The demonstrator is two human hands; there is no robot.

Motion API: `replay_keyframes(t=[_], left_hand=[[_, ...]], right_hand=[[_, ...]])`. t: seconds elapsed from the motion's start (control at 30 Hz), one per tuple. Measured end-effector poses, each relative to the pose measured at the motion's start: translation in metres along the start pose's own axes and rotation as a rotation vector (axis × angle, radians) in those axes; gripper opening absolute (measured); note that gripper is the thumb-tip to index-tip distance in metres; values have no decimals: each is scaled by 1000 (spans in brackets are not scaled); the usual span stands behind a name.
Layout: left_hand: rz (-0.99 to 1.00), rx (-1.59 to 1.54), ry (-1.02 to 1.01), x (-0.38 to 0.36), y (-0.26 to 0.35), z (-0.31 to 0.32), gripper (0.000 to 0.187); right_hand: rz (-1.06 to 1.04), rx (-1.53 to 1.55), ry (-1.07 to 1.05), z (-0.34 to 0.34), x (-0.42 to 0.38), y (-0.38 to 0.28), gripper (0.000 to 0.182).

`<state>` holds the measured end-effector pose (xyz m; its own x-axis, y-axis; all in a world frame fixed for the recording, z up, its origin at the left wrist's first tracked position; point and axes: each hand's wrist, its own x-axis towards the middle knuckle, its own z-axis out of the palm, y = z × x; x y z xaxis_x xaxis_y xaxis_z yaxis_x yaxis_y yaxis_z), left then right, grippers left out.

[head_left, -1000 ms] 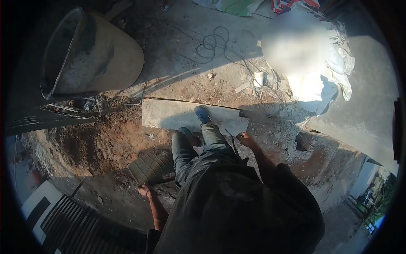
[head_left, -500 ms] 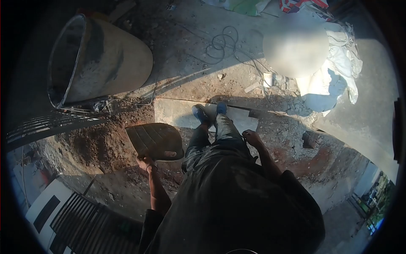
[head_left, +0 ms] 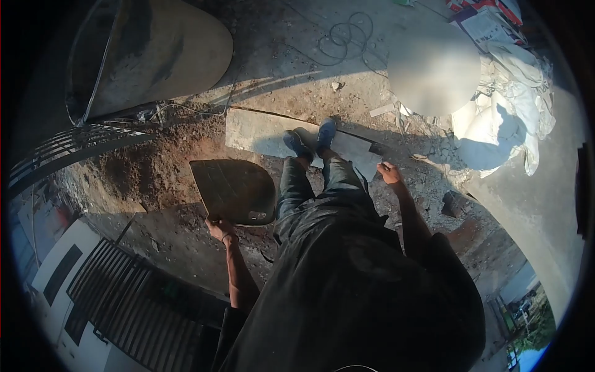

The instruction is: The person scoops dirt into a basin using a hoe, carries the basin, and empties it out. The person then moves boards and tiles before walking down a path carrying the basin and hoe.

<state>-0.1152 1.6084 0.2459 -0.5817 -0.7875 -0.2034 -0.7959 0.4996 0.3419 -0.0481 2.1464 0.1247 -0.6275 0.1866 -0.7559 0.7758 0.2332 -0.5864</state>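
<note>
My left hand grips the edge of a dark scoop-shaped carrying pan, which hangs at my left side with a slotted handle hole near its right end. The pan looks bare inside. Off to my right, my right hand is held away from the body with its fingers curled, and I see nothing in it. Below me, my blue shoes stand on a pale flat board laid over the rubble.
A large tilted drum is at the upper left, beside a metal grating. Loose soil lies left of the board. Coiled cable, white sacks and a brick-like block are around. A round blur hides part of the upper right.
My view has shifted, so the drum and board sit higher in it. My right hand has swung outward and forward. The carrying pan stays in my left hand.
</note>
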Motion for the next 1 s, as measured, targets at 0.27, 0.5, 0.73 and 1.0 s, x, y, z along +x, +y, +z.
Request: replay_keyframes(t=[0.27,0.5,0.73,1.0], left_hand=[[-66,143,2,19,-45,6,30],[-114,114,-21,16,-82,7,34],[-60,23,19,-4,-104,0,29],[-324,-99,191,-75,-150,-9,34]], right_hand=[[-207,121,-19,21,-11,37,27],[92,-154,-39,49,-47,0,26],[111,-69,-156,49,-15,55,33],[-207,-858,-111,30,41,-61,37]])
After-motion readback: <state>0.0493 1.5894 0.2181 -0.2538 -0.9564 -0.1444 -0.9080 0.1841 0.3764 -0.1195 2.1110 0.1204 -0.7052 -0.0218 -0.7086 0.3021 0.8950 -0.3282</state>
